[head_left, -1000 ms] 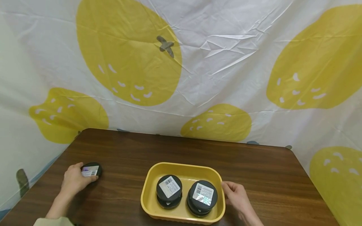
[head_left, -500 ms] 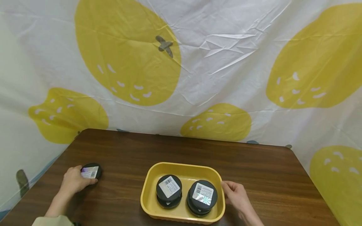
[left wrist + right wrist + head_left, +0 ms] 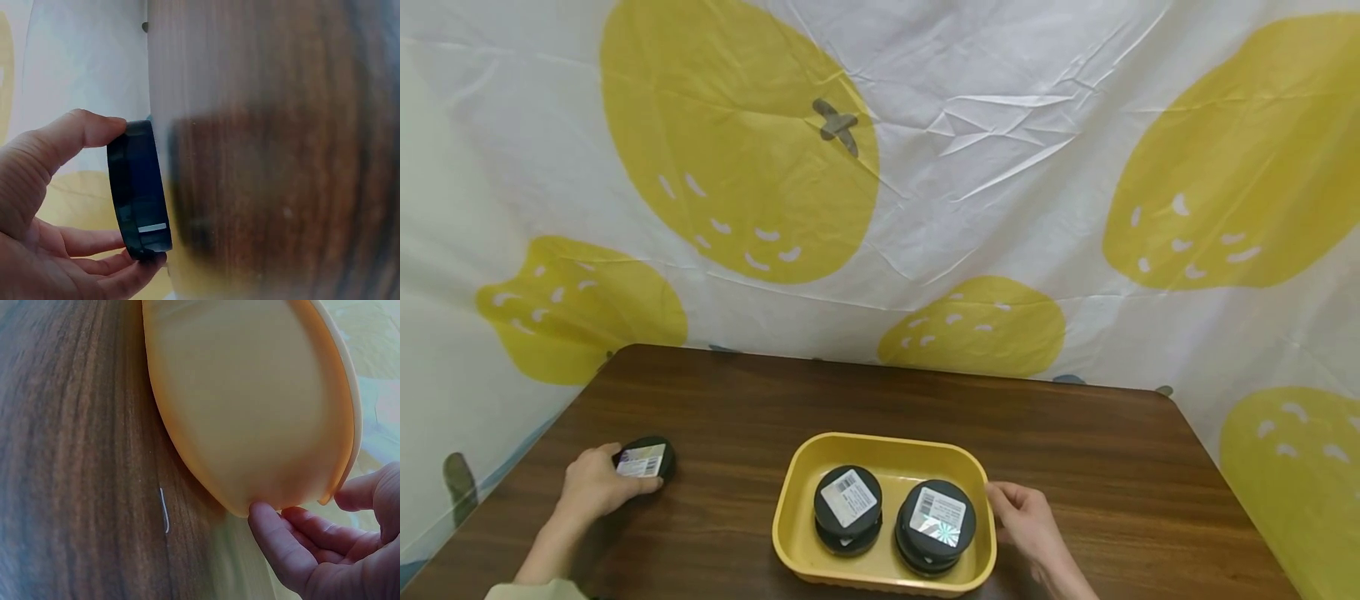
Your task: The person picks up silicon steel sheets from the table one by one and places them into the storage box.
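At the left of the head view my left hand [image 3: 591, 483] grips a flat round black tin [image 3: 643, 462] by its edge. A white label with a barcode faces up on it. The left wrist view shows the tin [image 3: 140, 187] from the side, thumb on one edge and fingers on the opposite one; whether it touches the table I cannot tell. My right hand [image 3: 1026, 521] holds the right end of a yellow plastic bin [image 3: 887, 450], fingertips at its rim and outer wall. Inside the bin stand two stacks of similar tins, a left stack [image 3: 848, 497] and a right stack [image 3: 937, 515].
The bin stands on a dark wood-grain table [image 3: 737, 400]. Behind the table hangs a white cloth [image 3: 985, 192] printed with yellow lemons. A thin white strip [image 3: 164, 510] lies on or near the table surface in the right wrist view.
My left hand and its tin have shifted very slightly toward me and to the right, and the glare on the label differs. The right hand, bin and stacks stay in place.
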The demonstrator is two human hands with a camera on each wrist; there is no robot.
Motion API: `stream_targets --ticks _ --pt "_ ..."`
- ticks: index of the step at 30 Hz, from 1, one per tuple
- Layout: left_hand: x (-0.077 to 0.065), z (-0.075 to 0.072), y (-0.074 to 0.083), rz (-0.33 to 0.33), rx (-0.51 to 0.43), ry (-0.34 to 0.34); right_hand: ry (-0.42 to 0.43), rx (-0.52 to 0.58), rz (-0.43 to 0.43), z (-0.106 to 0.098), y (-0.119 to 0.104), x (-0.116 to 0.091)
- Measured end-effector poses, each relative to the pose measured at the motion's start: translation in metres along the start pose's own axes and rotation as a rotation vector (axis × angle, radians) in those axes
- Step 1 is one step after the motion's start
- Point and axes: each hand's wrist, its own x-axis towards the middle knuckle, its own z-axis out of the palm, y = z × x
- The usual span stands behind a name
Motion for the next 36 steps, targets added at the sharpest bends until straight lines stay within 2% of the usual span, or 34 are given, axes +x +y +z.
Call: stream_targets --ticks 8,15,24,36 --pt "-0.003 -0.003 0.003 0.001 -0.024 0.010 0.009 -0.004 0.006 0.000 0.001 0.000" --pt "-0.008 -0.005 0.017 0.052 -0.037 0.063 0.023 -0.017 0.011 0.001 0.002 0.000" --pt "-0.013 -0.005 0.039 0.094 -0.066 0.071 0.025 -0.009 0.009 0.002 0.001 0.000" --pt "-0.018 -0.006 0.051 0.139 -0.098 0.105 0.022 -0.013 0.003 0.001 0.001 0.000"
